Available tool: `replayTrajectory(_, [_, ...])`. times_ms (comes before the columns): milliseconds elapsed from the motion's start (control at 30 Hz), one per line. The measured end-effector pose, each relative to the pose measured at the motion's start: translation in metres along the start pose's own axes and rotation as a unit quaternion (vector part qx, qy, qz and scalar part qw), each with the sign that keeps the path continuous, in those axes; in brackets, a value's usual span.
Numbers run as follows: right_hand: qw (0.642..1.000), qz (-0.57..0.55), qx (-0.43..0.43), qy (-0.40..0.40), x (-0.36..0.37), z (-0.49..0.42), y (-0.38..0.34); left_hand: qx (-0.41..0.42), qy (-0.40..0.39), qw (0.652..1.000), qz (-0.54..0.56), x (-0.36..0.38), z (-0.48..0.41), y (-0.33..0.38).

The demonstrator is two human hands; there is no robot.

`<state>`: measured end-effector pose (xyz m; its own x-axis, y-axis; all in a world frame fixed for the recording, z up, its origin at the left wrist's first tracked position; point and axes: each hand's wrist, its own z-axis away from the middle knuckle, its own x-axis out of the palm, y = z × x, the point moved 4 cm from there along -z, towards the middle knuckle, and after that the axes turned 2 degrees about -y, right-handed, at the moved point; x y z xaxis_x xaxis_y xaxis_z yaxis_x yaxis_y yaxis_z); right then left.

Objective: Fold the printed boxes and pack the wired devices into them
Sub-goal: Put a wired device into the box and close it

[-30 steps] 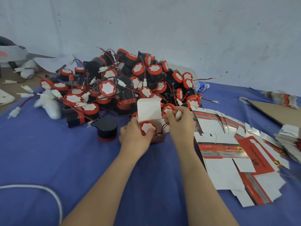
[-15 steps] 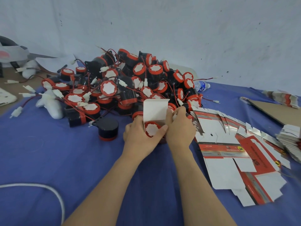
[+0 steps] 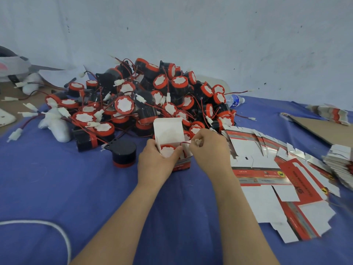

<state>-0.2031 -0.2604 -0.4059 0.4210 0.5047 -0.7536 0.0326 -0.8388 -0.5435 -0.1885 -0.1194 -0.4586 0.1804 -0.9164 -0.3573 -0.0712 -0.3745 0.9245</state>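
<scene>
A folded printed box (image 3: 181, 163) stands on the blue cloth (image 3: 80, 190) at the near edge of the device pile (image 3: 152, 96), its white lid flap upright at the far side and its mouth open. One wired device (image 3: 167, 151) sits inside the box, red rim and white face upward.

The left hand (image 3: 155, 163) grips the box from the left, fingers curled round its wall and the thumb lying across the near rim of the device. The right hand (image 3: 211, 151) is just right of the box. Its fingertips pinch the white connector (image 3: 198, 141) of that device's red wire, which arcs from the box mouth to the pinch.

The pile lies on the far side of the box and spreads leftward, with black bodies, red rims and tangled red wires. A single device (image 3: 124, 154) stands apart to the left of the box, black base up.

Flat box blanks (image 3: 267, 169) are fanned over the cloth to the right, touching the pile's right edge. A stack of blanks (image 3: 341, 163) rests at the right edge. A cardboard sheet (image 3: 321, 129) lies farther right, and a water bottle (image 3: 234, 100) lies behind the pile. A white cable (image 3: 57, 229) curves across the near left.
</scene>
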Motion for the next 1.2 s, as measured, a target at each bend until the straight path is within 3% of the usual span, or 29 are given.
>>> replayTrajectory(133, [0.995,0.060,-0.013,-0.079,0.007,0.004,-0.009,0.004,-0.006,1.000,-0.011,-0.001,0.003,0.002])
replayTrajectory(300, [0.970,0.024,-0.074,-0.231,0.001,0.006,-0.002,-0.011,0.001,1.000,-0.024,0.000,0.001,0.001])
replayTrajectory(367, [0.972,0.022,-0.079,-0.220,0.002,0.005,-0.001,-0.016,0.007,0.999,-0.030,0.000,0.000,0.001])
replayTrajectory(500, [0.992,-0.016,-0.068,-0.107,0.011,0.002,-0.010,-0.018,0.005,1.000,-0.017,0.000,-0.001,0.002])
replayTrajectory(600, [0.994,0.022,-0.093,-0.059,0.016,0.001,-0.020,-0.009,-0.001,0.999,-0.032,0.002,0.001,0.004])
replayTrajectory(767, [0.984,0.115,-0.036,-0.129,0.022,-0.002,-0.016,0.007,-0.007,0.998,-0.056,0.002,0.003,0.004])
replayTrajectory(933, [0.968,0.124,-0.036,-0.216,0.019,0.000,-0.014,0.007,-0.014,0.997,-0.072,0.001,0.001,0.004])
replayTrajectory(1100, [0.978,0.083,-0.018,-0.188,0.017,0.002,-0.013,0.005,-0.006,0.996,-0.094,0.000,-0.002,0.002])
replayTrajectory(1200, [0.978,0.114,-0.009,-0.176,0.015,0.004,-0.010,-0.002,0.001,0.994,-0.110,-0.001,-0.002,0.002])
